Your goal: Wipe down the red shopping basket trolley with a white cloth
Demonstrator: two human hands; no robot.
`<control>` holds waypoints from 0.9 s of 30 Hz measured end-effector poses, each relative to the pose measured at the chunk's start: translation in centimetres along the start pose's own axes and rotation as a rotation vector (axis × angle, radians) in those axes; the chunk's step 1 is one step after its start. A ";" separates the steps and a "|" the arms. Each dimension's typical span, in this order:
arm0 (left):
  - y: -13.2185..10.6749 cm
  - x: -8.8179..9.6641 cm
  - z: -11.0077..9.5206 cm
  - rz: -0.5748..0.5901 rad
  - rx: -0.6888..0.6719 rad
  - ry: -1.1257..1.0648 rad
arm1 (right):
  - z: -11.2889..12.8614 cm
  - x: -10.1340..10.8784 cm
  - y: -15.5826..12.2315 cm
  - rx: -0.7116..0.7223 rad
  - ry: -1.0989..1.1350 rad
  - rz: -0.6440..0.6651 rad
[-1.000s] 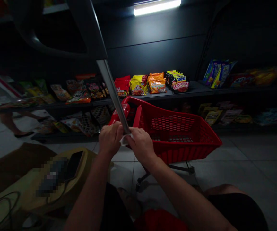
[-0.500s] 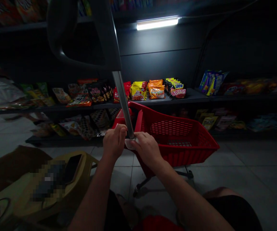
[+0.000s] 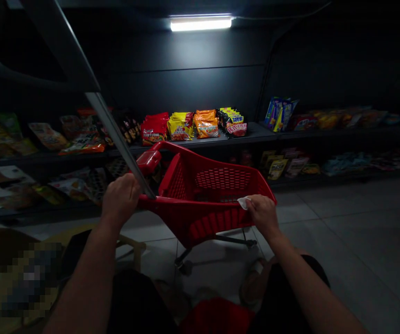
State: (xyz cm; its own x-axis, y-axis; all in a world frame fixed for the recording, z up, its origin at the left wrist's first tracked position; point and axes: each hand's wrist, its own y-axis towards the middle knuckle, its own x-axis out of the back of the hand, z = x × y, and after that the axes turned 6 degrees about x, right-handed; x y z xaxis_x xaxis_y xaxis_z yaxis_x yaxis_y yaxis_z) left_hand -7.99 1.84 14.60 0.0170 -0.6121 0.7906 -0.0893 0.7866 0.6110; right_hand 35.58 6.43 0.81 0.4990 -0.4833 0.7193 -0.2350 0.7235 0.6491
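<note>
A red plastic shopping cart [image 3: 200, 218] stands before me, its basket pointing right. My left hand [image 3: 120, 198] is closed around the near end of the cart's red handle. Beside it a grey metal pole [image 3: 119, 141] with a dark loop-shaped top rises from the handle's corner and leans left. My right hand [image 3: 263, 212] is at the near rim toward the basket's far end, its fingers closed on a white tissue [image 3: 244, 202] pressed to the rim. The fingertips of my left hand are partly hidden.
Dark shelves [image 3: 255, 133] with snack packets [image 3: 206, 124] run behind the cart, under a lit tube lamp [image 3: 201, 23]. At lower left is a yellowish stool [image 3: 139, 250] with a blurred-out object on it. My knees flank a red thing [image 3: 217, 317] below me.
My right hand has slid with the tissue from the pole's base rightward along the cart rim. My left hand has moved from beside the pole onto the handle. The view has shifted right.
</note>
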 end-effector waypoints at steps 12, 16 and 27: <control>-4.9 -3.5 -8.4 -0.092 -0.360 -0.092 | 9.6 -2.6 0.3 0.315 0.124 0.059; -3.2 -3.9 -6.6 0.027 -0.295 0.156 | 5.0 -0.9 -2.4 0.294 0.085 0.027; -4.3 -4.0 -7.9 0.004 -0.237 0.201 | 14.5 -6.0 0.1 0.302 0.099 -0.006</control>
State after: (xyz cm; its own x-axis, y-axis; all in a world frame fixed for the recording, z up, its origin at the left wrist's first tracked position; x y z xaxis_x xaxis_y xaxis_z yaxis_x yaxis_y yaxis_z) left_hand 0.19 1.53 9.13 0.2162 -0.5996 0.7705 0.1448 0.8002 0.5820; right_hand 20.41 2.24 0.11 0.5764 -0.4261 0.6973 -0.4617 0.5342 0.7081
